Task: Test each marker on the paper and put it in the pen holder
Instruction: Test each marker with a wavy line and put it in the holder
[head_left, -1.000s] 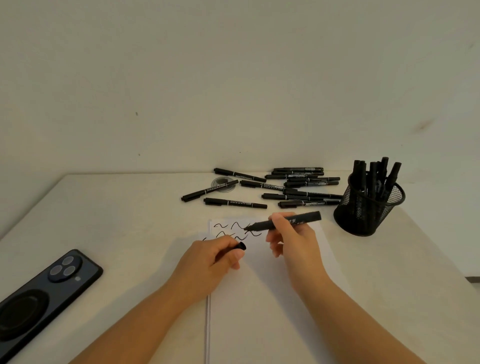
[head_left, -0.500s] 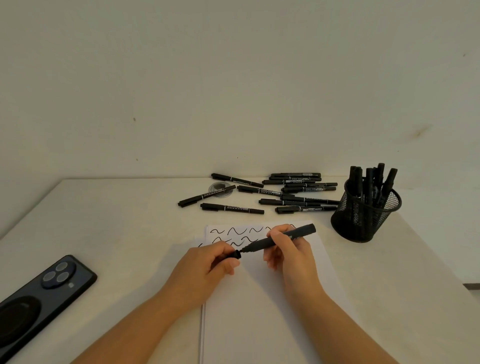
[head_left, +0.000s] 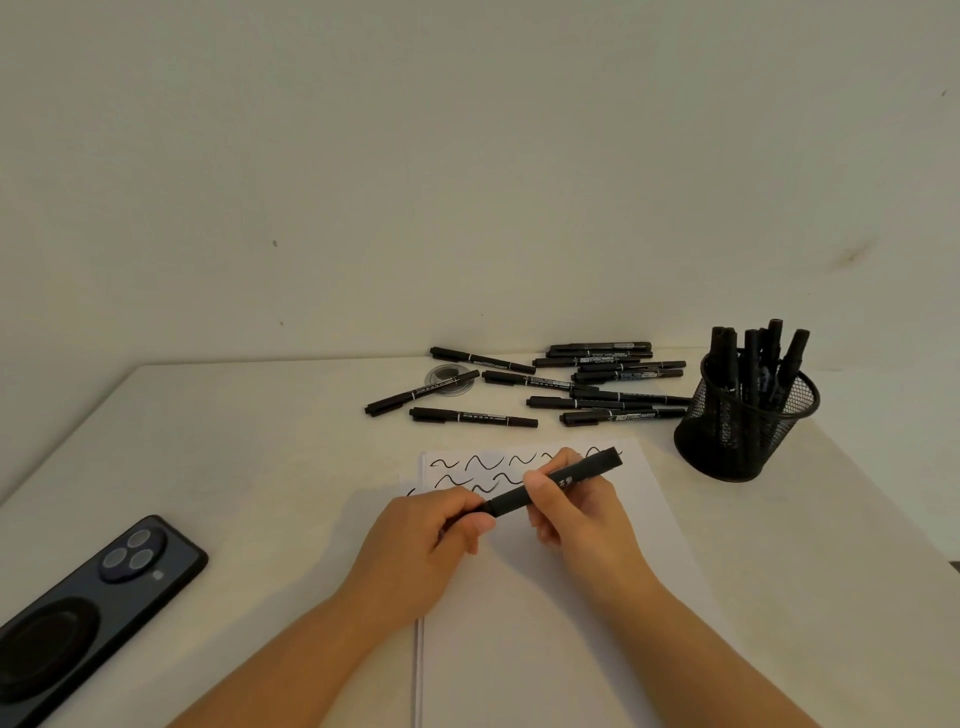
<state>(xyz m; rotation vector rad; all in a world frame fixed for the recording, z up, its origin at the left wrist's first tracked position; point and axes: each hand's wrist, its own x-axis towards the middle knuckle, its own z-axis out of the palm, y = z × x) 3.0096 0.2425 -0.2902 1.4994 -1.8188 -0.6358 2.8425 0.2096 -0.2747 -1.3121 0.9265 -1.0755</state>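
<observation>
I am looking down at the desk (head_left: 260, 467), and I think I am at the step where the cap goes on the marker (head_left: 556, 483) after its test. My right hand (head_left: 576, 514) has its fingers curled round the middle of the marker and holds it just above the paper (head_left: 545, 597), tilted, with its far end up and to the right. My left hand (head_left: 431, 540) pinches the near end of the marker, where the cap should be. I cannot see the tip, so I think the cap is on or nearly on, but I cannot tell if it has clicked tight. The top of the paper has two rows of little black wavy lines (head_left: 478, 470), so I guess many markers have had their turn. The pen holder (head_left: 745, 415) is a black mesh cup, well off to the right of the paper, and a bunch of markers stand in it. A pile of loose markers (head_left: 571, 387) lies on the desk behind the paper, so the job is only partly done, I think. Next I would push the cap on firmly, let go with the left hand, and carry the marker over to the cup with the right hand. I would need to drop it in straight, between the ones standing there. A dark phone (head_left: 93, 608) lies far off to the left.
</observation>
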